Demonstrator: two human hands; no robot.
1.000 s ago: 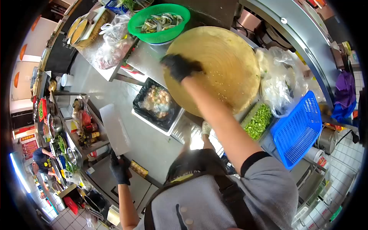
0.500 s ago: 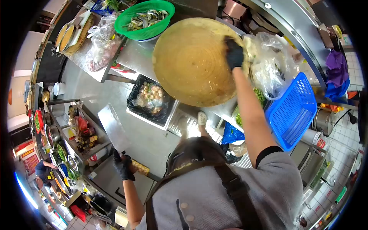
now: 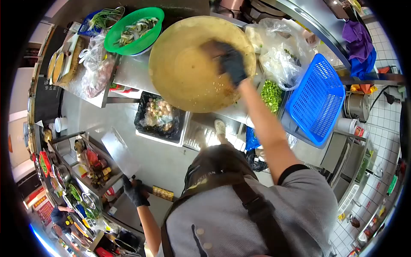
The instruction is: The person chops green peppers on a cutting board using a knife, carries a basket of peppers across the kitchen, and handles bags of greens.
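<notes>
In my left hand [image 3: 136,192], black-gloved and low on the left, is the handle of a cleaver [image 3: 120,150]. Its broad blade points up and away, clear of any surface. My right hand [image 3: 233,64], also gloved in black, is over the right part of a large round wooden chopping board [image 3: 184,85]. Motion smears its fingers and a brownish patch at their tips, so whether it holds anything cannot be made out. Small pale crumbs lie on the board near its front right edge.
A green basket of small fish [image 3: 137,32] stands left of the board. Beyond its right side are clear plastic bags [image 3: 280,55], chopped greens [image 3: 271,95] and a blue basket [image 3: 319,103]. Below sits a black-lined box [image 3: 139,124]. Another person [image 3: 60,218] works far left.
My right hand has swept leftward across the board from its right edge. The left hand still grips the cleaver. The whole view has shifted slightly.
</notes>
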